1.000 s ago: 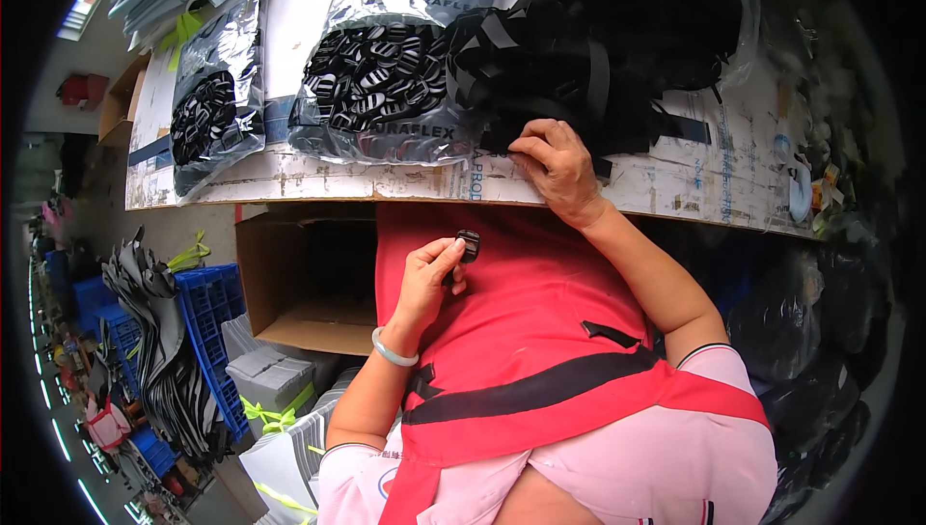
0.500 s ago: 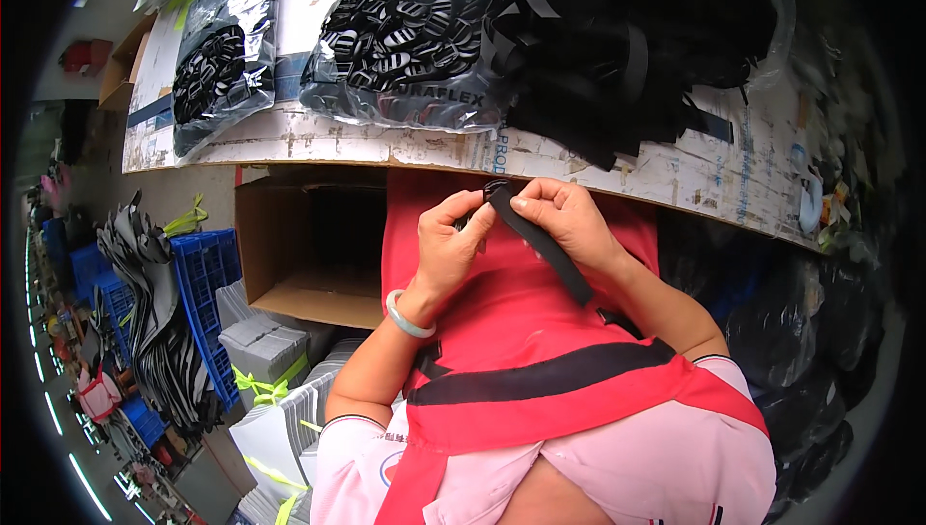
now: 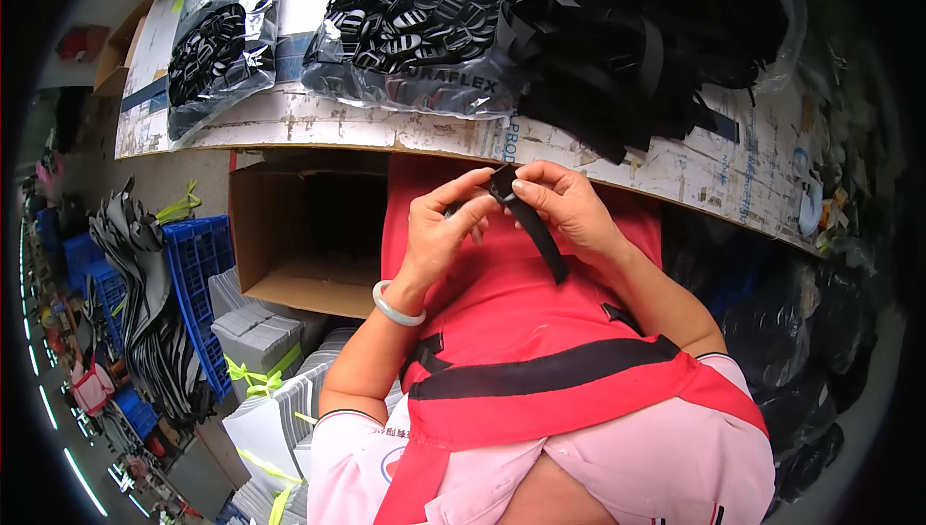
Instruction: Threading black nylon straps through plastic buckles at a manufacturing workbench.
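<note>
Pink shirt and red apron [image 3: 502, 317] nearest, with a dark band across the apron. Pale bracelet [image 3: 398, 311] on left wrist. Left hand [image 3: 446, 226] narrow, thumb and finger pinching a small black buckle [image 3: 503, 183]; right hand [image 3: 569, 207] pinches the black strap [image 3: 546, 247] right beside it. Buckle sits between both sets of fingertips, just short of the table edge; strap's loose end hangs over the apron. Whether strap passes through buckle: cannot tell. Open cardboard box [image 3: 309, 291] below the table, to the left. On the worn white tabletop [image 3: 386, 136]: large clear bag of buckles [image 3: 415, 33], smaller bag [image 3: 217, 52] left of it, heap of black straps [image 3: 617, 71] to the right. Farther left, a blue crate [image 3: 200, 284] beside draped grey strips [image 3: 159, 313].
</note>
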`<state>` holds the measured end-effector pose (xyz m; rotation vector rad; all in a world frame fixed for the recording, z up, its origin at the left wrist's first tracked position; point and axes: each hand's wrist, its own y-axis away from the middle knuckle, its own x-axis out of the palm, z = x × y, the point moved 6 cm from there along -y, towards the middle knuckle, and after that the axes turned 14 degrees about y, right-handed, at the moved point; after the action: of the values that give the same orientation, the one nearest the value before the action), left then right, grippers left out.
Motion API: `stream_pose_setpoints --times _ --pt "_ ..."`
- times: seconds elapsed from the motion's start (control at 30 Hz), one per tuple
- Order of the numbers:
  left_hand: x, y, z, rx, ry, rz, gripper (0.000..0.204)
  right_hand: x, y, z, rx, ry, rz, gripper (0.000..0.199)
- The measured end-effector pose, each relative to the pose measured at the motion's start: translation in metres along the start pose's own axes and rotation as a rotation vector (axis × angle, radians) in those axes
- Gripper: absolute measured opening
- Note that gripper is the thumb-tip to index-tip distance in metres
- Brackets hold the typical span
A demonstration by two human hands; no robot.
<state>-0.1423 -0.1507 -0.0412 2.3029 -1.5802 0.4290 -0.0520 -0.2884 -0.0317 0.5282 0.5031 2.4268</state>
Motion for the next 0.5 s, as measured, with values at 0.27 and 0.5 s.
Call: stream_pose_setpoints --times 0.27,0.5 --pt "0.006 0.005 0.017 -0.301 0.284 -0.171 0.025 0.008 0.026 0.042 -0.625 0.600 -0.308 0.008" --pt "0.005 0.010 0.007 -0.140 0.141 -0.224 0.017 0.006 0.021 0.019 0.050 0.541 0.006 0.023"
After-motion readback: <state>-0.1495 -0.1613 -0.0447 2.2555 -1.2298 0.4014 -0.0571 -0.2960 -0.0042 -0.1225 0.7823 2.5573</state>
